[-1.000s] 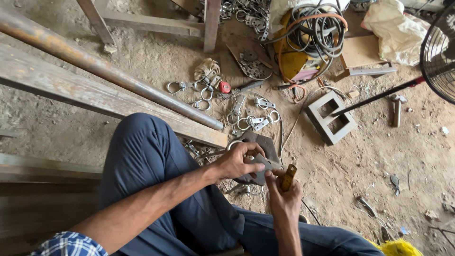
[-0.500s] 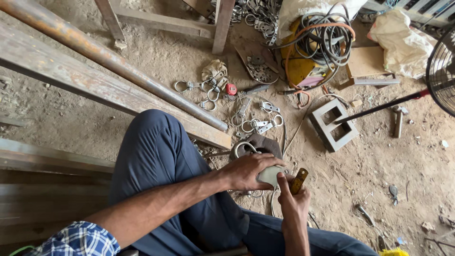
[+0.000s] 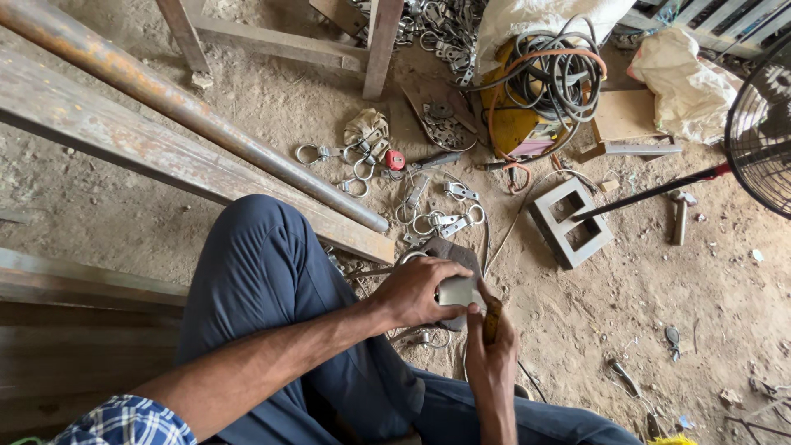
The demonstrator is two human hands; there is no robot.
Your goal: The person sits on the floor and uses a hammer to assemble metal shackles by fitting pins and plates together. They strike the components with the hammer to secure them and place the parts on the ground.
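Head view: we look down past our raised knee at both hands, low over the sandy floor point(image 3: 659, 272).
Left hand point(image 3: 416, 290): fingers curled tight round a small grey metal piece point(image 3: 457, 290), thumb pressed on its top.
Right hand point(image 3: 492, 354): closed round a brownish tool handle point(image 3: 492, 320), its upper end just beside the metal piece.
Where the piece sits: between our hands, above a dark plate point(image 3: 453, 250) on the floor.
Doing it well: we judge the piece should be braced firmly and the tool held square to it, fingertips clear of the contact point.
Nearby: loose metal rings point(image 3: 428, 222) and a hollow block point(image 3: 570, 221) lie beyond.
Unclear: the tool's working end is hidden.
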